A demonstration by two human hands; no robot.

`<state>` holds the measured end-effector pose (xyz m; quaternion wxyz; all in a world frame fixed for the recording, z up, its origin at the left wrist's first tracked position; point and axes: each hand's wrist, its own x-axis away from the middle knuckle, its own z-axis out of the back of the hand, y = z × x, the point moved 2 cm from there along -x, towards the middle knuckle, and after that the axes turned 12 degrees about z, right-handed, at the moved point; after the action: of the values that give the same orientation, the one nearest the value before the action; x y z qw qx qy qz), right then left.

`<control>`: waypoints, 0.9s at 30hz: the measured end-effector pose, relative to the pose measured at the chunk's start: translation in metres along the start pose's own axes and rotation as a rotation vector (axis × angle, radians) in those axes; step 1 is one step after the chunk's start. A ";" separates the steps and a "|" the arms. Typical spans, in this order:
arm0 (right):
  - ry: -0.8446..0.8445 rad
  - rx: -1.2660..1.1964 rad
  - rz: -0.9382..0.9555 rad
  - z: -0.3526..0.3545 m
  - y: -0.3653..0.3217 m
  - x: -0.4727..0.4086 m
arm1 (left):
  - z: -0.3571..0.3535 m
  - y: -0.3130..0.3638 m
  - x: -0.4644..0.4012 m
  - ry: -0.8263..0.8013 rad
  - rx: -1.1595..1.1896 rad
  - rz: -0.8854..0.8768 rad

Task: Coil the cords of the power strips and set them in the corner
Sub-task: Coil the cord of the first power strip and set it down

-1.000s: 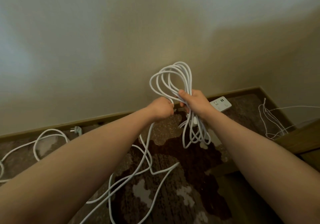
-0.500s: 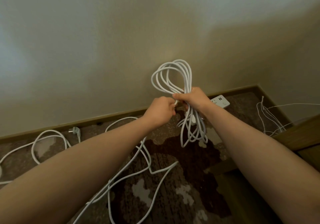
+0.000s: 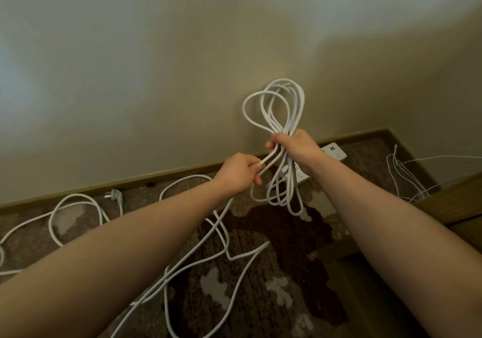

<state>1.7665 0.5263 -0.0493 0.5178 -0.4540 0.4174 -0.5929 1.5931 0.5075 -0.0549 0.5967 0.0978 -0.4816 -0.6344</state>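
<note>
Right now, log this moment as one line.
phase: coiling | right hand: grips coiled cord | left hand: feeds loose cord | power strip: on floor

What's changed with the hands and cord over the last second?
The left hand has drawn away from the right hand, pulling a short stretch of cord taut between them. The right hand keeps gripping the coil. The plug and power strip lie unmoved.

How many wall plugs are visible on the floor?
1: a wall plug lies on the carpet by the baseboard, at the far left. Others may be hidden behind the arms or outside the view.
</note>
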 end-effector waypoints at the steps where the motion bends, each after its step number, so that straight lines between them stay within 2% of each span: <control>1: -0.010 -0.026 0.009 0.000 0.000 0.000 | -0.001 0.001 -0.001 0.003 -0.001 -0.006; 11: 0.067 -0.260 0.042 0.000 0.005 -0.005 | 0.013 -0.022 0.000 -0.105 -0.124 -0.002; 16: 0.135 0.019 0.070 0.004 -0.001 -0.003 | 0.014 -0.033 0.007 -0.229 -0.147 0.009; 21: 0.115 0.311 0.114 0.003 -0.003 0.002 | 0.027 -0.025 0.001 -0.134 -0.024 -0.015; 23: 0.087 0.381 0.120 0.003 -0.001 0.002 | 0.035 -0.027 0.000 -0.131 -0.044 -0.009; 27: 0.139 0.413 0.096 0.010 0.002 -0.002 | 0.058 -0.046 0.000 -0.155 -0.135 0.047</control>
<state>1.7766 0.5275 -0.0489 0.5972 -0.2761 0.3431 -0.6704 1.5225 0.5281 -0.0583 0.5778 -0.0033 -0.4845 -0.6568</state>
